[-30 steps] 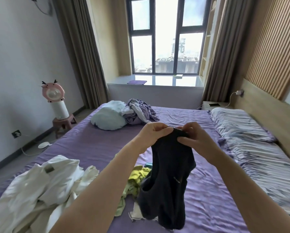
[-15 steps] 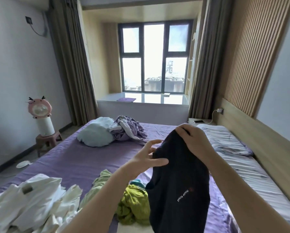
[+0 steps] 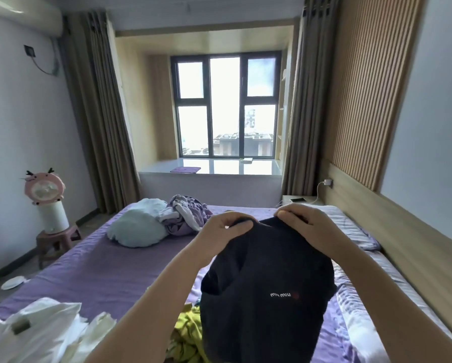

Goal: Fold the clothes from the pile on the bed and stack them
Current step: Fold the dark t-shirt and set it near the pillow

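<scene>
Across the whole lower field spreads the purple-sheeted bed, the largest thing here, running from six o'clock up toward the window at twelve. On it, at about seven o'clock, lies a heap of white clothes; toward eleven o'clock sit a pale blue cushion and, touching its right side, a bundle of lilac and white laundry. Striped pillows lie along the headboard at three o'clock. At centre, held up clear of the bed, hangs the black garment, a small white logo showing on its front. Just beneath it, at six o'clock, a yellow-green garment peeks out of the pile. The left hand pinches the garment's top edge at its left, and the right hand grips the same edge at its right, fingers curled over the fabric, the two hands near each other. The step in hand looks like finding the garment's shoulders or waistband before folding. To do it well, the hands should probably slide apart along that edge until it is taut, let the cloth fall straight, then lay it flat on a bare stretch of sheet rather than on the pile.
</scene>
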Demonstrator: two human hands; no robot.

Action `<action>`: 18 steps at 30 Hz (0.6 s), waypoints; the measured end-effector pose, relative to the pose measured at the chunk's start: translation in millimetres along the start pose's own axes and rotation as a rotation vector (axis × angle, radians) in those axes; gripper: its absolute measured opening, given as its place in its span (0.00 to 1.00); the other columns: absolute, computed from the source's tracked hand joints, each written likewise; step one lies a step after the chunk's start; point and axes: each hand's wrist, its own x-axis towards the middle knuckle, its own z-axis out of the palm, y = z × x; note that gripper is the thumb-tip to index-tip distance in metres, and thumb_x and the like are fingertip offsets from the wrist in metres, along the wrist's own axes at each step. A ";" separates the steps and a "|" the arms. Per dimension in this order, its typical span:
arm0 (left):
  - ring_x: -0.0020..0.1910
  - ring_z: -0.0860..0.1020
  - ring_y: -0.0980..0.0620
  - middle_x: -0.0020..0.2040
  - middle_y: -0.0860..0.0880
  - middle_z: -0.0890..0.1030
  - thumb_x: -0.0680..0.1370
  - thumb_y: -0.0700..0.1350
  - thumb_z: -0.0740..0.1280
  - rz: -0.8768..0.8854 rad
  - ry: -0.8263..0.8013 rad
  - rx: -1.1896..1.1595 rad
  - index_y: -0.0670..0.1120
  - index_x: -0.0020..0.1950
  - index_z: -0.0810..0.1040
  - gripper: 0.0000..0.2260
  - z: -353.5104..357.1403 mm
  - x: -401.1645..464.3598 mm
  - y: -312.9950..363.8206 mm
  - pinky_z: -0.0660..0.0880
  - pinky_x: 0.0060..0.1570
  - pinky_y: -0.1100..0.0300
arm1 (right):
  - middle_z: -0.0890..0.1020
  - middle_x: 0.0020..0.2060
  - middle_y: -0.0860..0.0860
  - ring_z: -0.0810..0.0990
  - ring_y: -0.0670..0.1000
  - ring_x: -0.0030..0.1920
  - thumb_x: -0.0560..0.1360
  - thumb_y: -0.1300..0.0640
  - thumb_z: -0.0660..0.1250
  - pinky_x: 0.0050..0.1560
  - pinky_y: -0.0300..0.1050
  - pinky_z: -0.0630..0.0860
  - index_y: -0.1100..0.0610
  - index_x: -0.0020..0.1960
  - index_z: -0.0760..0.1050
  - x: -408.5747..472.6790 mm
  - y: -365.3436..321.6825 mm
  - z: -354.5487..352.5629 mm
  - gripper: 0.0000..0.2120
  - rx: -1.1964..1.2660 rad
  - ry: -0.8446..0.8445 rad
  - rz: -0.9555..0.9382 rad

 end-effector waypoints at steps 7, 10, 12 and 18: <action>0.41 0.78 0.55 0.41 0.49 0.80 0.79 0.38 0.62 -0.067 -0.109 -0.431 0.41 0.50 0.78 0.06 4.9 6.8 20.6 0.76 0.40 0.65 | 0.77 0.52 0.38 0.73 0.36 0.55 0.72 0.55 0.72 0.55 0.28 0.67 0.47 0.42 0.79 4.4 -4.2 4.8 0.04 -0.020 -0.027 -0.121; 0.42 0.77 0.55 0.43 0.49 0.79 0.80 0.40 0.62 -0.075 -0.104 -0.401 0.43 0.50 0.78 0.06 4.1 6.9 22.8 0.75 0.43 0.66 | 0.82 0.40 0.44 0.79 0.43 0.41 0.74 0.55 0.69 0.43 0.37 0.74 0.46 0.41 0.77 7.3 -12.6 10.5 0.05 0.167 -0.046 -0.010; 0.44 0.77 0.54 0.45 0.49 0.80 0.80 0.42 0.63 -0.078 -0.082 -0.276 0.45 0.51 0.79 0.06 2.1 5.7 19.7 0.75 0.45 0.65 | 0.83 0.39 0.46 0.80 0.45 0.39 0.75 0.53 0.68 0.40 0.39 0.76 0.45 0.43 0.78 9.2 -20.6 18.0 0.03 0.238 -0.079 0.042; 0.46 0.80 0.52 0.47 0.48 0.83 0.77 0.45 0.69 -0.189 -0.150 -0.142 0.45 0.55 0.80 0.08 -14.6 -22.9 -13.2 0.76 0.48 0.59 | 0.84 0.40 0.46 0.81 0.42 0.40 0.75 0.55 0.68 0.39 0.32 0.76 0.49 0.43 0.83 9.6 -23.3 27.0 0.05 0.497 0.010 0.118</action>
